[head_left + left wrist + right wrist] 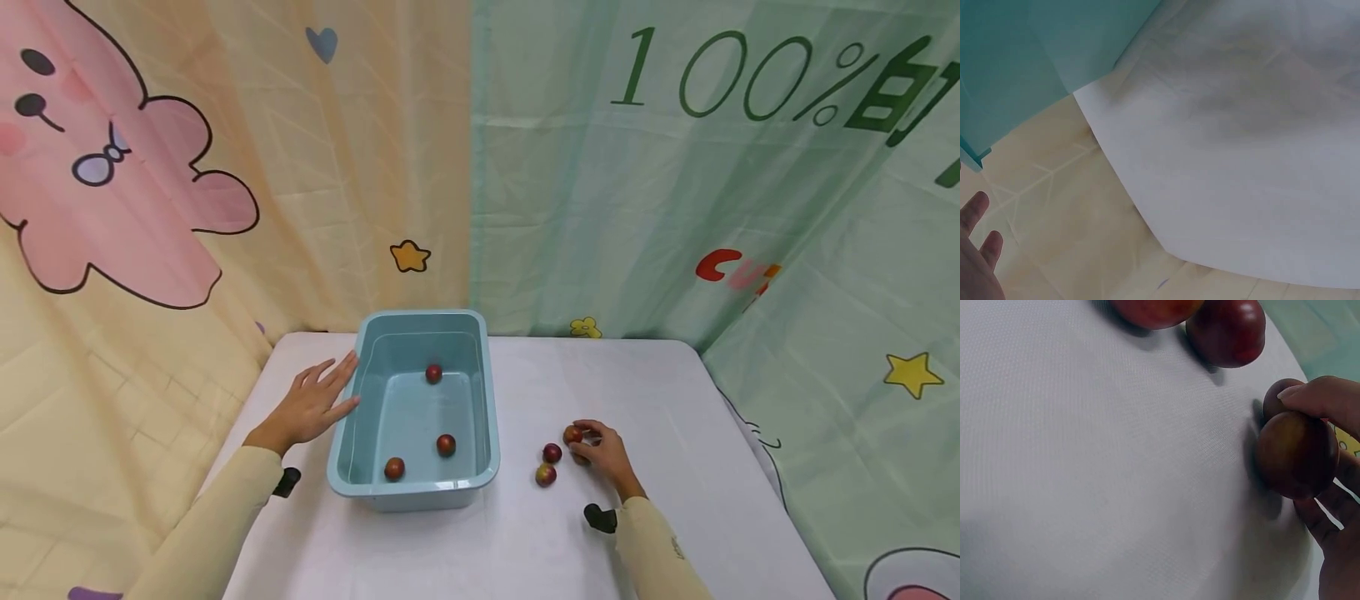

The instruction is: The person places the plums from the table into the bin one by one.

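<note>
A light blue plastic tub [420, 316] stands on the white table [645, 383] and holds three small red plums [433, 373] [446, 444] [394, 468]. My left hand [339, 390] lies flat and open beside the tub, its fingertips against the left wall; the left wrist view shows that wall [1016, 62] and two fingertips [975, 209]. To the tub's right, my right hand [582, 443] pinches a plum [1297, 453] on the tabletop. A second plum [1275, 400] lies just behind it at my fingertip. Two more plums [552, 452] [545, 475] lie loose just left of that hand.
Printed curtains hang close behind and on both sides of the table, yellow on the left [225, 208] and green on the right [675, 192]. The table's rounded corners and edges show at the back and on the right. A black wrist-camera mount [600, 517] sits at each sleeve.
</note>
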Motion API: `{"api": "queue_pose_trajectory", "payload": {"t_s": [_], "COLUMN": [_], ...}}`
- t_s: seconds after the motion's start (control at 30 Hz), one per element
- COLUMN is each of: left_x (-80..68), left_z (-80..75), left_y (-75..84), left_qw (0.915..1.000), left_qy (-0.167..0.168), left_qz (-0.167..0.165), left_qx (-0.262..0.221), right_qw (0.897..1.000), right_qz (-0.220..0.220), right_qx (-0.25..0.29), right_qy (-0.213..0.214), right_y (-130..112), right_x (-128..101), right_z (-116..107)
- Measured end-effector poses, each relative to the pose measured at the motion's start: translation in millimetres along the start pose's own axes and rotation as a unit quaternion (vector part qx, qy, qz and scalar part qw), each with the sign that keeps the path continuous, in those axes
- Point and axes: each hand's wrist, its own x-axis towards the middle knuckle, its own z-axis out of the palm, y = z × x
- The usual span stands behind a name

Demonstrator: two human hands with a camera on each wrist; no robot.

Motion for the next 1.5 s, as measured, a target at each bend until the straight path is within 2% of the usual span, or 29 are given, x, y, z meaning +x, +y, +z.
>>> {"api": "queue_pose_trajectory", "payload": {"t_s": [0.17,0.97,1.5], "left_x": [-1.8,-0.1,-0.4], "left_z": [1.1,-0.7,-0.8], "left_y": [1.0,0.7,0.3], "left_qw": [1.0000,1.0000,1.0000], "left_qy": [0.004,0.001,-0.003], "left_qz": [-0.001,0.001,0.001], "left_qx": [-0.003,-0.006,-0.002], "right_qw": [1.000,1.000,1.000], "right_qz": [0.018,0.009,0.008], "right_qx": [0.003,-0.013,0.012], "right_qy": [0.003,0.009,-0.003], "right_y": [2.5,1.3,-8.7], "right_x": [1.3,6.3,6.8], "right_z": [3.0,7.2,4.1]}}
